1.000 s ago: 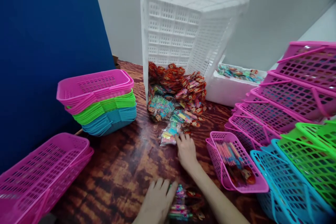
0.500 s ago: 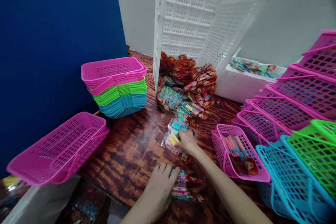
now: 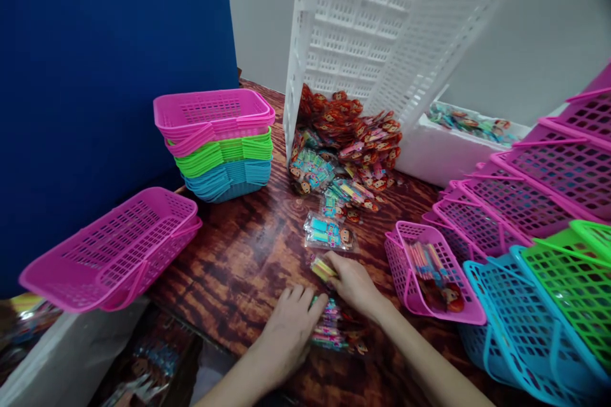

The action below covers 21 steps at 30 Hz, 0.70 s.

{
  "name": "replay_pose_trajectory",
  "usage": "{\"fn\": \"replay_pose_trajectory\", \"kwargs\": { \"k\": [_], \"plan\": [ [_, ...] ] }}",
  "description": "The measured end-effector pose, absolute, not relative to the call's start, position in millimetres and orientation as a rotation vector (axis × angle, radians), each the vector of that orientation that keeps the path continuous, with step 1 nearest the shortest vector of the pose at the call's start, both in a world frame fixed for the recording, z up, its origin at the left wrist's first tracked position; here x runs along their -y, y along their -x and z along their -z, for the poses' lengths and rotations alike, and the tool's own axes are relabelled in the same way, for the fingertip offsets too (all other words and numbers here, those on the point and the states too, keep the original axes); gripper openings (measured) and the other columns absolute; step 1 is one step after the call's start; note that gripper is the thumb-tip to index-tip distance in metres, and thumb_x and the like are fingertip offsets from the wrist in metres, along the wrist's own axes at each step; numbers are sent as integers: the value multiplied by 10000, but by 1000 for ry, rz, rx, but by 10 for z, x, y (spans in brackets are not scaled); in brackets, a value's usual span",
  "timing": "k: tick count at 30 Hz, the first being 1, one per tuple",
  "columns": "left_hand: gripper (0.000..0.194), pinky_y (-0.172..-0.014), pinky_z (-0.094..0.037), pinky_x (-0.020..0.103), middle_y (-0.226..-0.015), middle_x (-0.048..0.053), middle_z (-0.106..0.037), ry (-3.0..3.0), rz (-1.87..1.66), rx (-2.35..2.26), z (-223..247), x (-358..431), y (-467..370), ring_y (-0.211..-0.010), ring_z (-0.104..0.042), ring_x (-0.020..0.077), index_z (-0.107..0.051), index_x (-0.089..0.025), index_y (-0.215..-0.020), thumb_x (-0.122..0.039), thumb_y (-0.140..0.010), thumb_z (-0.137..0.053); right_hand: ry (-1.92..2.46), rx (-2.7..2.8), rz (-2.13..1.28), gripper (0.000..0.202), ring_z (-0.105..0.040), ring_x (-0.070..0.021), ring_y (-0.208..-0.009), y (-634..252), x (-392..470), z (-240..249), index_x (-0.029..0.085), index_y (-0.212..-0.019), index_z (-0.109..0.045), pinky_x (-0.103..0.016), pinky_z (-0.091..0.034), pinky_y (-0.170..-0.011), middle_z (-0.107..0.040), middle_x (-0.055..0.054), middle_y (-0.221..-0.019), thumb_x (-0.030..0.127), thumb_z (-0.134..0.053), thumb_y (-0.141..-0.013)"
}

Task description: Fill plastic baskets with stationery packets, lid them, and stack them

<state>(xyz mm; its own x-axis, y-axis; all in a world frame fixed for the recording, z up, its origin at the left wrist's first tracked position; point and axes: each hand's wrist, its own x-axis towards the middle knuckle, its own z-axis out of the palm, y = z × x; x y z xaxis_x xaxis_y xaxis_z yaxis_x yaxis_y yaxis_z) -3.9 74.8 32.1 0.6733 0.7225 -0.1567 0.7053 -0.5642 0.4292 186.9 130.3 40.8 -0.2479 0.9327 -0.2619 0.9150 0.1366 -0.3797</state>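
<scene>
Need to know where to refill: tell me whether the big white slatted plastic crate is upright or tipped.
Tipped. The big white slatted plastic crate leans with its open mouth toward the wooden table, and small cellophane-wrapped toy packets spill out of it.

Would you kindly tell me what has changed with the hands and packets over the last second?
The right hand drew a packet back from the spilled heap toward the small pile under the left hand. One packet was left lying between. The left hand stayed on its pile; the baskets did not move.
</scene>
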Motion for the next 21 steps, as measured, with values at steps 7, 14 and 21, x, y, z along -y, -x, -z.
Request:
{"fn": "replay_pose_trajectory", "kwargs": {
  "k": [7, 14, 21],
  "plan": [
    [696, -1085, -319, 435, -1315, 130, -517, -2474, -56, -1124, -250, -725, 36, -1194, -425, 284, -351, -122, -1455, -117, -778, -508, 1836, 2347, -624, 147, -606, -182, -903, -1857, -1201, -351, 217, -912, -563, -250, -361, -741, -661, -38, -1004, 85, -517, -865],
    [586, -1094, -320, 433, -1342, 119, -505, -2519, -75, -1117, -256, -718, 31, -1220, -423, 281, -412, -139, -1403, -118, -822, -485, 1856, 2268, -845, 211, -634, -211, -991, -1837, -1078, -461, 211, -1009, -620, -269, -412, -828, -693, -57, -1038, 99, -551, -844],
    [542, -1129, -305, 439, -1356, 118, -516, -2542, -114, -1081, -192, -647, 50, -1253, -435, 267, -431, -156, -1397, -82, -861, -458, 1834, 2171, -984, 402, -613, -237, -1127, -1893, -929, -508, 225, -1191, -629, -304, -424, -951, -683, -81, -1186, 109, -560, -813]
  ]
}}
